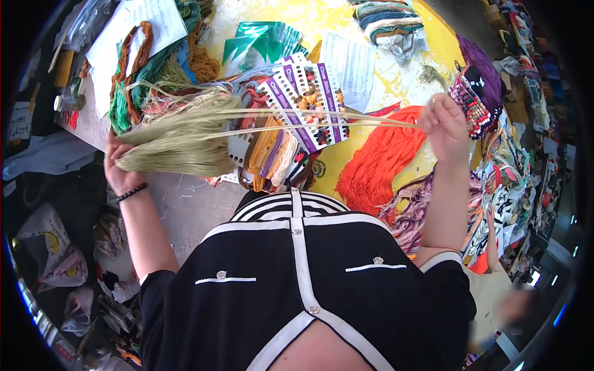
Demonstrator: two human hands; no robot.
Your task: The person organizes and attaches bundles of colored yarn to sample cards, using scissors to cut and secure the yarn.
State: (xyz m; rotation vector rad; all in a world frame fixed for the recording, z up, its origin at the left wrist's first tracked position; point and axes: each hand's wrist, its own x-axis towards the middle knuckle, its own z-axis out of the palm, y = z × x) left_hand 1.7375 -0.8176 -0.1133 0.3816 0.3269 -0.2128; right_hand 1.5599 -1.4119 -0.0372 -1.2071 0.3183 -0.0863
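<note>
My left hand [124,162] is closed around the looped end of a thick skein of olive-beige embroidery thread [185,145], which hangs over the table's left part. Several strands run from this skein across to my right hand [444,123], whose fingers are pinched on their ends. The strands are stretched nearly straight. Below them lie punched thread cards [325,102] with purple bands and coloured threads knotted in their holes. Orange, purple and white thread bundles [275,157] sit under the cards. A bright orange-red skein [380,157] rests just below my right hand.
Green shiny packets [263,44] and a printed sheet [349,68] lie at the back. More skeins [390,25] are at the top, with green and brown ones [130,74] at left. Purple thread [482,68] hangs on the right edge. Another person's blurred hand [516,304] shows lower right.
</note>
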